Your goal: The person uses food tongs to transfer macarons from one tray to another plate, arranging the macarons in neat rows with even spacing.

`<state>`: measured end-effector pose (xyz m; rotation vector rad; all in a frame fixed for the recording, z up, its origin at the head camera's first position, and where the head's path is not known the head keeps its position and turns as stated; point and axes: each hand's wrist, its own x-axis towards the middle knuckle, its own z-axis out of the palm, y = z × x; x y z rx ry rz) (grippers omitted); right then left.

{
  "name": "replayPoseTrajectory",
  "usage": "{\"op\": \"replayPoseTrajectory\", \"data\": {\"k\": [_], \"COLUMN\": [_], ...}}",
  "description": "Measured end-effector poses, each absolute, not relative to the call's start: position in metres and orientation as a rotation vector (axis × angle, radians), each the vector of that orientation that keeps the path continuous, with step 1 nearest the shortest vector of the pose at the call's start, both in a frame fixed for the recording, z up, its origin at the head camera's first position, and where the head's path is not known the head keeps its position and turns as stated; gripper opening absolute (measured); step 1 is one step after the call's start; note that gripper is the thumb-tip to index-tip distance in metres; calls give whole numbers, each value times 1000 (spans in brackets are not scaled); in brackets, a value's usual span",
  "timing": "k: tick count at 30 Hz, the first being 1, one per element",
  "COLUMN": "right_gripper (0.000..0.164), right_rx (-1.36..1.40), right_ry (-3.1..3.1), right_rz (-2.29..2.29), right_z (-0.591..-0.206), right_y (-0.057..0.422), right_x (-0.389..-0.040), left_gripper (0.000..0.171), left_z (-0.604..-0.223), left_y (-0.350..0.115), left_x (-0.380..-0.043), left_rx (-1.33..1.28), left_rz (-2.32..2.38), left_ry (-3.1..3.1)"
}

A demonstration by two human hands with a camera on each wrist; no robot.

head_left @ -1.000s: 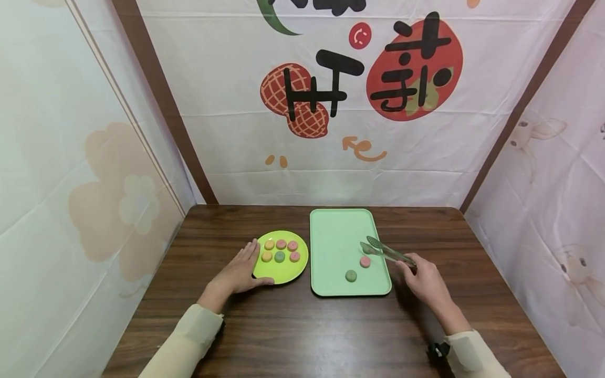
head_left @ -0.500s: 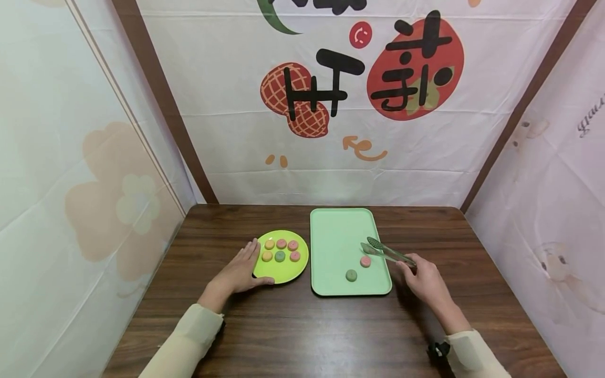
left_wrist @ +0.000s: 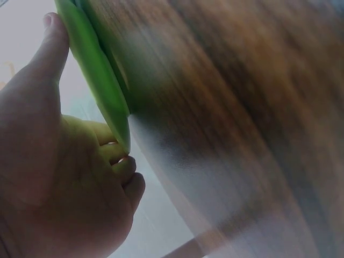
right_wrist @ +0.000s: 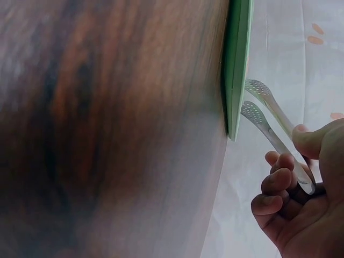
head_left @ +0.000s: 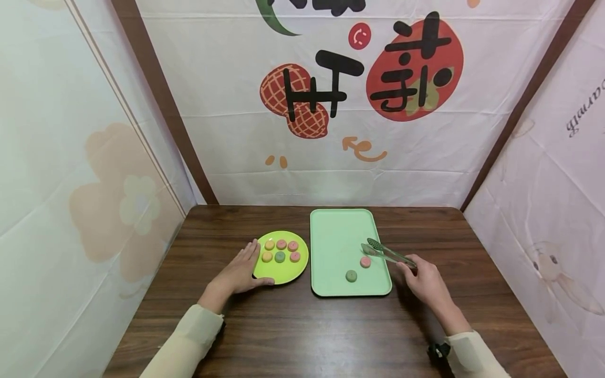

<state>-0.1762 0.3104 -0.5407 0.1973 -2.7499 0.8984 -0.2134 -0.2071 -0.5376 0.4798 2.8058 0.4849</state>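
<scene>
My left hand [head_left: 242, 268] rests at the left edge of a lime-green plate [head_left: 283, 274], fingers extended along its rim and thumb at the front; the left wrist view shows fingertips against the plate's edge. Two rows of macarons sit on it: yellow [head_left: 269, 245], pink [head_left: 293, 245] and one green [head_left: 280, 256]. My right hand [head_left: 425, 279] grips metal tongs [right_wrist: 271, 134] between thumb and fingers. Their perforated ends are spread apart over the right side of the pale green tray [head_left: 337, 226]. A pink macaron [head_left: 365, 262] lies just below the tong ends, with a green macaron [head_left: 351, 275] nearer the front.
Plate and tray stand side by side on a dark wooden table [head_left: 293, 336], a narrow gap between them. A printed white curtain [head_left: 227, 147] hangs behind the far edge, with more cloth at both sides.
</scene>
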Motion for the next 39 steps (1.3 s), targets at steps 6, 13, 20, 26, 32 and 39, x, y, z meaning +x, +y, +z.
{"op": "replayPoseTrajectory", "data": {"k": [6, 13, 20, 26, 32, 39], "right_gripper": [25, 23, 25, 25, 24, 26], "right_rx": [218, 239, 229, 246, 274, 298], "right_ry": [-2729, -2713, -2737, -2732, -2718, -2710], "right_rz": [895, 908, 911, 923, 927, 951], "right_z": [-541, -541, -539, -537, -536, -535], "right_y": [309, 305, 300, 295, 289, 281], "right_x": [-176, -179, -180, -181, -184, -184], "left_gripper": [127, 126, 126, 126, 125, 126], "left_z": [-538, -538, -539, -540, -537, -538], "left_y": [-208, -207, -207, -208, -207, -207], "left_x": [-213, -214, -213, -213, -212, -212], "left_rx": [475, 472, 478, 482, 483, 483], "left_rz": [485, 485, 476, 473, 480, 480], "left_ry": [2803, 2808, 2810, 2813, 2815, 2810]}}
